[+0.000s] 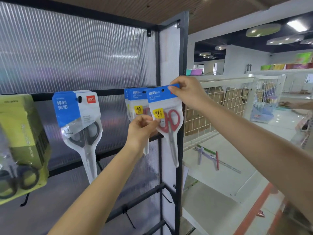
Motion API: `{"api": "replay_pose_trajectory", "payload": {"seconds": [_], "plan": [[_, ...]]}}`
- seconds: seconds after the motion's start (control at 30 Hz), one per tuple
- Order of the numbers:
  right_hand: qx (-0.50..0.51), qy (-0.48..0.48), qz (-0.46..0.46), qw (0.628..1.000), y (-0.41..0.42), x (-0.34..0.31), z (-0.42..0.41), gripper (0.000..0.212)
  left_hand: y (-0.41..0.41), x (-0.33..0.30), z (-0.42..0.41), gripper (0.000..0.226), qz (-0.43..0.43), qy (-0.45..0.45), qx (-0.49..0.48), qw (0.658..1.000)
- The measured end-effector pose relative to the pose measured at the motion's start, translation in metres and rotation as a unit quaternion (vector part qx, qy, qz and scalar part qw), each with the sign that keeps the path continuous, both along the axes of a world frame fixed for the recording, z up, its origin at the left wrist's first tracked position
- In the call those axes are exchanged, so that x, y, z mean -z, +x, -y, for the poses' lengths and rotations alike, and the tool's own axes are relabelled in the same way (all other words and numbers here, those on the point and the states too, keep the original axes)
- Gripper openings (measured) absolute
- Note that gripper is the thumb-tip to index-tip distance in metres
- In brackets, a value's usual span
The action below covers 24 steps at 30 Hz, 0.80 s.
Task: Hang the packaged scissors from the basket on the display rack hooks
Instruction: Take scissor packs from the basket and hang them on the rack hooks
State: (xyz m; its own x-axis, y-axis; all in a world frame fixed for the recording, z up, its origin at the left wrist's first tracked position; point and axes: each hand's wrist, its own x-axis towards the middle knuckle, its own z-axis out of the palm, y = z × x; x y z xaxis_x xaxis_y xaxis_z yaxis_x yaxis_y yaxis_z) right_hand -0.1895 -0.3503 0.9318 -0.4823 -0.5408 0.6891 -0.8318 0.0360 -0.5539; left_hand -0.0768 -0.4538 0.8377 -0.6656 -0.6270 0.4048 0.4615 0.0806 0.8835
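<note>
Mid-frame, the red-handled scissors pack [166, 119] is up at the rack, held by both hands: the right hand [187, 91] pinches the blue header card at its top right corner, while the left hand [142, 128] pinches the pack's lower left edge near the yellow sticker. The hang hole in the header looks lined up near the hook, but whether it is actually on the hook I cannot tell, since the hook's tip is hidden behind the cards. Just behind and to the left, more matching red packs [137, 106] already hang on that same spot, so part of the job looks done. Further left, a larger grey-handled scissors pack [79, 126] hangs on its own hook, and at the far left edge sits a green-carded pack [20, 143]. Down at the lower centre, bare hooks [129, 218] stick out from the black rack frame [181, 99]. The basket is nowhere in view, so how many packs remain is unknown; this one looks to need only seating and letting go.
</note>
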Motion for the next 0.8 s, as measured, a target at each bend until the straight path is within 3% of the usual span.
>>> {"api": "replay_pose_trajectory", "payload": {"seconds": [0.4, 0.8], "plan": [[-0.004, 0.003, 0.073, 0.997, -0.004, 0.000, 0.010, 0.004, -0.003, 0.000, 0.002, 0.017, 0.002, -0.004, -0.011, 1.000], [0.006, 0.001, 0.045, 0.999, -0.019, 0.011, 0.037, 0.015, -0.009, 0.008, 0.013, 0.019, 0.021, 0.017, -0.047, 0.999]]}}
